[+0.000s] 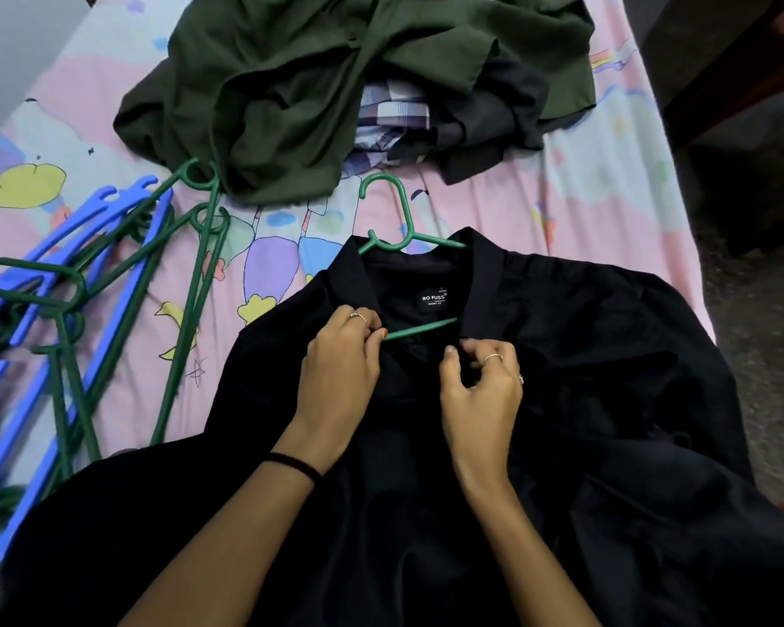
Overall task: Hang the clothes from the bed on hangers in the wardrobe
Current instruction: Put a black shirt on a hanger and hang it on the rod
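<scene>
Nearest to me, spread across the bed's near edge, lies the black shirt, collar away from me, and both of my hands work at its neck opening. My left hand has its grip pinched together on the placket just by the collar, right where the green hanger shows its bar inside the neck; my right hand has its fingers curled on the opposite placket edge, seemingly pinching the cloth, though black on black makes the contact hard to read. I judge this to be the top button, so I would draw the two edges level first, hold the buttonhole side flat with the left, and feed the button with the right, keeping the hook free above the collar. Beyond, at the left, a tangle of blue and green hangers waits on the patterned bedsheet. Farthest off sit the olive green garment, a checked shirt and a dark grey garment, piled and not yet hung. No wardrobe is in view.
</scene>
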The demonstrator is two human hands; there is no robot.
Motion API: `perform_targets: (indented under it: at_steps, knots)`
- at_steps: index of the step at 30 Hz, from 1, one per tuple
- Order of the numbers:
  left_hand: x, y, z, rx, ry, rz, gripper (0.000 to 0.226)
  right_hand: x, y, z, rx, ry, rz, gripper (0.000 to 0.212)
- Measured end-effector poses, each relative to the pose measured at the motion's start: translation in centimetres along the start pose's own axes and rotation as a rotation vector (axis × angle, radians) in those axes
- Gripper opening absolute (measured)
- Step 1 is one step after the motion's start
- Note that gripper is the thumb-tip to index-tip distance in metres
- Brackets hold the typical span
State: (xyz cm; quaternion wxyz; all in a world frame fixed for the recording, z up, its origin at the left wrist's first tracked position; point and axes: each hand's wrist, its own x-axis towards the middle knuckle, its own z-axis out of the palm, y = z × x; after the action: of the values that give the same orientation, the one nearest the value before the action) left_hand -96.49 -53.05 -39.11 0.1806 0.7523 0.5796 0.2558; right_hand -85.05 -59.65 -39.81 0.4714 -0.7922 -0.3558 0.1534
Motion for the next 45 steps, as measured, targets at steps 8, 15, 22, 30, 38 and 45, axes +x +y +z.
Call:
perform_targets:
  at_steps: [8, 15, 22, 30, 38, 45]
  knots:
    - [0.2, 1.5, -0.9, -0.352, -0.017, -0.075, 0.007, 1.8, -3.5, -0.1, 0.17, -0.345, 0.016, 0.013]
    - [0.6, 1.3, -1.0, -0.666, -0.143, -0.316, 0.015, 1.8, -3.1, 1.2, 0.271, -0.332, 0.103, 0.015]
    - [0.6, 1.3, -0.8, -0.648, -0.141, -0.315, 0.016, 1.1, -2.8, 2.0, 0.396, -0.256, 0.194, 0.016]
    - [0.7, 1.5, -0.9, -0.607, -0.145, -0.269, 0.02, 1.6, -2.9, 1.4, 0.609, -0.375, 0.347, 0.011]
    - [0.7, 1.1, -0.8, -0.608, -0.157, -0.274, 0.012, 1.3, -2.2, 2.0, 0.457, -0.373, 0.206, 0.012]
    - [1.0, 0.9, -0.8, -0.724, -0.176, -0.36, 0.013, 1.1, -2.0, 2.3, 0.391, -0.301, 0.127, 0.004]
